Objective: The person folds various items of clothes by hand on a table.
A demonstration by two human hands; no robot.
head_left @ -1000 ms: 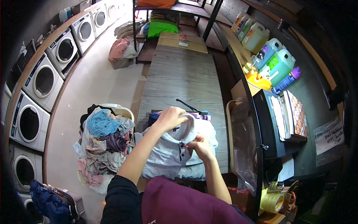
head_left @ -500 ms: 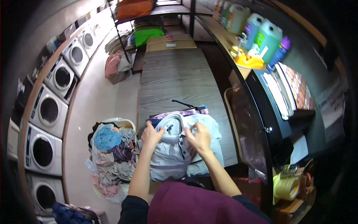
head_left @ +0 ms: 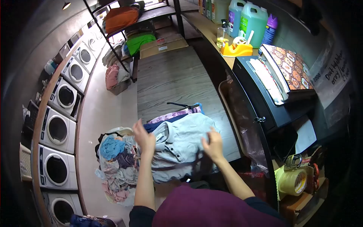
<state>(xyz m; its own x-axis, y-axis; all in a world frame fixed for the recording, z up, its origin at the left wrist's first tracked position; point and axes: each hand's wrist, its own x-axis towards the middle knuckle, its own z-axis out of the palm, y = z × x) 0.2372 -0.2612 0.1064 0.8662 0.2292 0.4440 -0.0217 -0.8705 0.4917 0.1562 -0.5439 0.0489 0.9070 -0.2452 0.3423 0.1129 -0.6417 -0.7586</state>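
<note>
A light grey polo shirt point(head_left: 189, 130) with dark buttons lies on the grey wood-grain table point(head_left: 170, 75), its collar turned toward the left. My left hand point(head_left: 144, 139) is raised at the shirt's collar side, fingers stretched up and nothing in them. On the opposite side my right hand point(head_left: 213, 146) hovers over the shirt, thumb and fingers apart. Navy cloth point(head_left: 166, 123) and a purple patterned cloth point(head_left: 174, 114) with a dark strap show from beneath the shirt's far edge.
A heaped laundry basket point(head_left: 119, 162) stands on the floor at the left, near a row of front-loading machines point(head_left: 56, 128). Along the right, a shelf carries detergent jugs point(head_left: 254, 24), an orange tape dispenser point(head_left: 236, 49) and a binder point(head_left: 289, 70). A flattened carton point(head_left: 162, 47) lies at the table's far end.
Both hands have come off the collar and moved apart. The shirt, upright-facing before, has turned so its collar points left and its body spreads right. The camera view has shifted.
</note>
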